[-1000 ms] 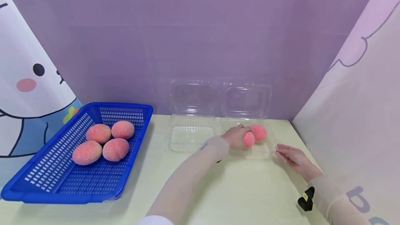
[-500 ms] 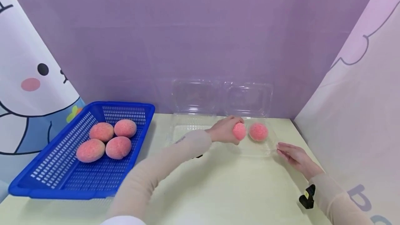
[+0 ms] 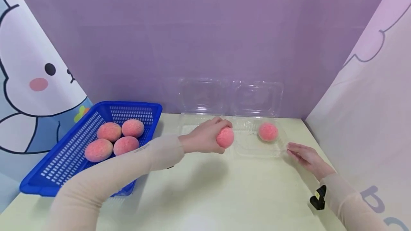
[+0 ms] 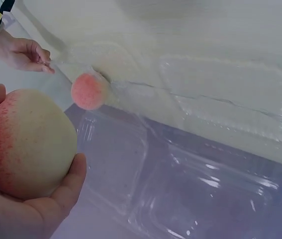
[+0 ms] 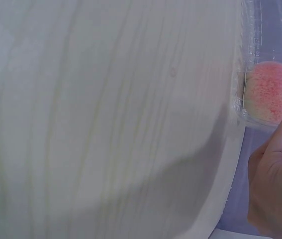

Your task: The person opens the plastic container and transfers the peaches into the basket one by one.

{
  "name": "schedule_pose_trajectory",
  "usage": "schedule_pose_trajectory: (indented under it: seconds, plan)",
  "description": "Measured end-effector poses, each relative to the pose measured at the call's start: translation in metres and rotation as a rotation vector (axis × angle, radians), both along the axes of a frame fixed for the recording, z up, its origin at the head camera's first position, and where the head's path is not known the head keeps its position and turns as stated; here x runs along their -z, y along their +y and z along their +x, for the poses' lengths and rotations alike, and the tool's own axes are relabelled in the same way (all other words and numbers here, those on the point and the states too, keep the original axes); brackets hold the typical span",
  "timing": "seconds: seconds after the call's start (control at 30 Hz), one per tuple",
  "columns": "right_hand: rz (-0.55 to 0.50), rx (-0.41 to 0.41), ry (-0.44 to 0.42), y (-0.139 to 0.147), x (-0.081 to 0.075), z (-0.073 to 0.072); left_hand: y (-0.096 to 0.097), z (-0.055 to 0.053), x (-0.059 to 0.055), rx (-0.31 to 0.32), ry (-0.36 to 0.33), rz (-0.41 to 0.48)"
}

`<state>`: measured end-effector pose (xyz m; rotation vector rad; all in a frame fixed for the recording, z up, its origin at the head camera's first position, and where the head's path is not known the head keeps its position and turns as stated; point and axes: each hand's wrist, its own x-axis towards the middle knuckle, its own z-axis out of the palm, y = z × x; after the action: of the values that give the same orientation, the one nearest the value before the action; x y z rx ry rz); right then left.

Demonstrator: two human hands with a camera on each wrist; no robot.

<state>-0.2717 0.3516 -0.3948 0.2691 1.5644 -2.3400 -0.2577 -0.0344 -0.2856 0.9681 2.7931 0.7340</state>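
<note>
My left hand point(image 3: 204, 137) grips a pink and cream peach point(image 4: 29, 144) above the table, in front of the gap between two clear plastic boxes. Thumb and fingers wrap its sides in the left wrist view. Inside the right clear box point(image 3: 248, 146) lies another peach point(image 3: 268, 132), towards its right side. At that box's right edge, my right hand point(image 3: 306, 158) pinches the rim between thumb and fingers. The left clear box point(image 3: 187, 128) stands beside it, partly hidden behind my left hand. Both lids point(image 3: 257, 99) stand raised at the back.
A blue basket point(image 3: 138, 104) with several peaches point(image 3: 99, 150) stands on the left; my left forearm covers part of it. A purple backdrop point(image 3: 205, 27) rises behind the boxes, and a pale panel point(image 3: 366, 124) borders the right side of the table point(image 3: 244, 195).
My left hand has lifted the peach out of the right box and carried it left, towards me. The other peach stays in that box. My right hand keeps its place at the rim.
</note>
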Motion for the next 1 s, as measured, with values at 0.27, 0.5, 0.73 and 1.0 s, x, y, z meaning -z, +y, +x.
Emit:
schedule_pose_trajectory:
  seconds: [0.27,0.5,0.73,1.0]
  plan:
    - [0.008,-0.015,0.015,0.001,0.001,-0.002,-0.057,0.015,-0.01,-0.101,0.047,0.0]
    - [-0.005,-0.017,0.004,0.002,0.002,-0.002,-0.103,0.027,-0.008,-0.149,0.08,-0.01]
    - [-0.003,-0.03,-0.002,0.002,0.001,-0.002,-0.148,0.041,-0.01,-0.248,0.132,-0.073]
    - [-0.031,-0.059,0.0,0.006,0.001,-0.001,-0.21,0.051,-0.005,-0.39,0.123,-0.04]
